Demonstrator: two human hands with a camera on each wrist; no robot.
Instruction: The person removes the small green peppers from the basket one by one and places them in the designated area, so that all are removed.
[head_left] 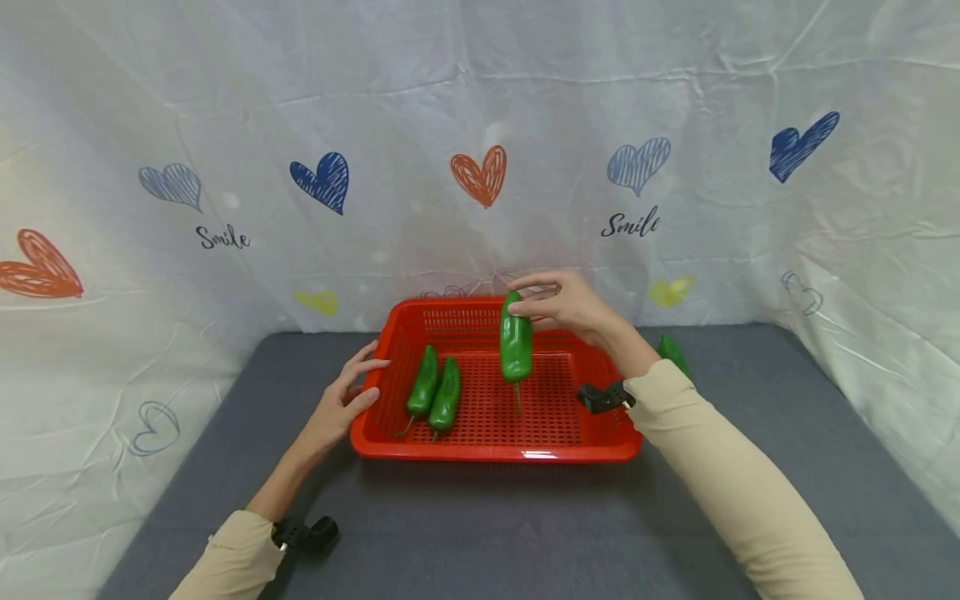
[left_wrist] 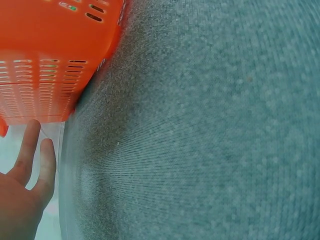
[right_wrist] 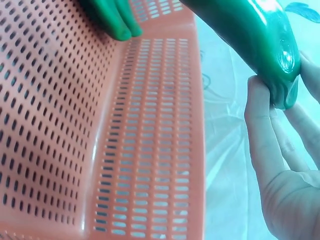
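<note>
Green chili pepper (head_left: pixel 516 342) hangs pinched in the right hand (head_left: pixel 566 304) over the red basket (head_left: pixel 450 452), seen from the head; the left hand (head_left: pixel 341 408), fingers spread, meets its left edge; a sleeve (head_left: pixel 727 467) half-hides a green object (head_left: pixel 673 352). Left wrist: hand cropped. Right wrist: pepper's stem cut off.

A grey, fabric-textured tabletop (head_left: pixel 495 533) bears a slotted red basket (head_left: pixel 495 453) – and, to the right of the basket, a partly hidden green pepper (head_left: pixel 672 353).
</note>
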